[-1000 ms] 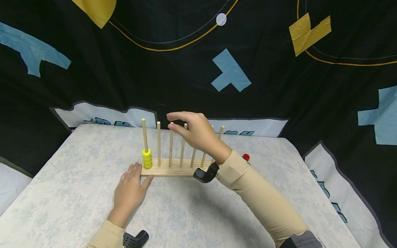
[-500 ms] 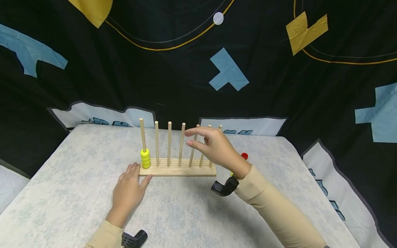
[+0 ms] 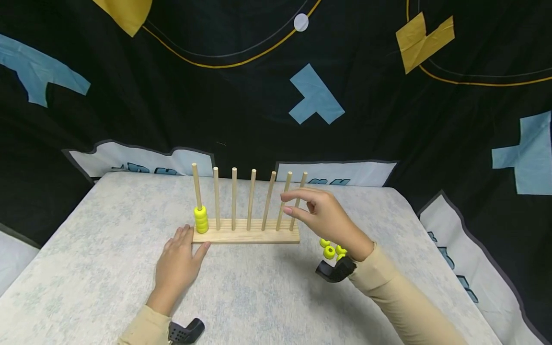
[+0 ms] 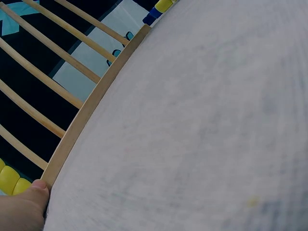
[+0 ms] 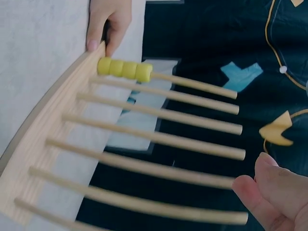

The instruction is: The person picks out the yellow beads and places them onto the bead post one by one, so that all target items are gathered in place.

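A wooden peg rack (image 3: 246, 235) stands on the table, a row of upright pegs rising from its flat base. Several yellow beads (image 3: 201, 219) are stacked on its leftmost peg; the other pegs are bare. My left hand (image 3: 177, 263) holds the left end of the base, thumb (image 4: 38, 185) against the front edge and fingers at the end. In the air by the rightmost pegs is my right hand (image 3: 325, 215), thumb and index finger bent with a gap between them and nothing in it. Its fingertips (image 5: 245, 185) show beside the peg tops in the right wrist view.
Loose yellow beads (image 3: 329, 252) lie right of the rack, partly hidden by my right wrist and its black camera (image 3: 336, 270). A blue bead (image 4: 153, 15) shows past the rack's far end. A dark patterned cloth (image 3: 241, 110) hangs behind the table (image 3: 254, 297).
My right hand has moved right and down, from above the middle pegs to the rightmost ones. Loose yellow beads have come into view below its wrist. The left hand stays at the base.
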`<state>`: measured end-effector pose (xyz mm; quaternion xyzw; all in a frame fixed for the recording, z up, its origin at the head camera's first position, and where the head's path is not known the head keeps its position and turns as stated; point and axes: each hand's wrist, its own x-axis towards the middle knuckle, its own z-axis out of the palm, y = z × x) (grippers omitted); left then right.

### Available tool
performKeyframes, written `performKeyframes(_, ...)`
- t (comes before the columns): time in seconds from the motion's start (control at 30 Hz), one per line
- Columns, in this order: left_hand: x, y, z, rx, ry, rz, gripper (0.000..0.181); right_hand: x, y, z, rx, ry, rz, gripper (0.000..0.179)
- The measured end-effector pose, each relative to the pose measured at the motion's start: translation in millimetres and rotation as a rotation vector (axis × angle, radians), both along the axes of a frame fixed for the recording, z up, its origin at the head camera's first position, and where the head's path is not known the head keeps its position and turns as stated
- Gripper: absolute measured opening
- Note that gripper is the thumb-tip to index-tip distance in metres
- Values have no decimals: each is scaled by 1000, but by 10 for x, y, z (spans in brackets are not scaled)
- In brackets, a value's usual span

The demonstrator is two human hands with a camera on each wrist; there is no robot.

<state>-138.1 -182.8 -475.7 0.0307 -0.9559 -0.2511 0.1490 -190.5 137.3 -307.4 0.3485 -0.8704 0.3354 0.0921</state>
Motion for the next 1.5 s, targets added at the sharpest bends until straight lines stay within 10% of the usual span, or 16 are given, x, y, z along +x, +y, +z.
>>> performKeyframes(0.77,1,-3,23,-2,-9,-4,70,-146,968,-869,260,-294,-372,35)
performKeyframes(1.5,0,3,15,5,-10,0,70,-215,976,-1128,368,-368,-379,30)
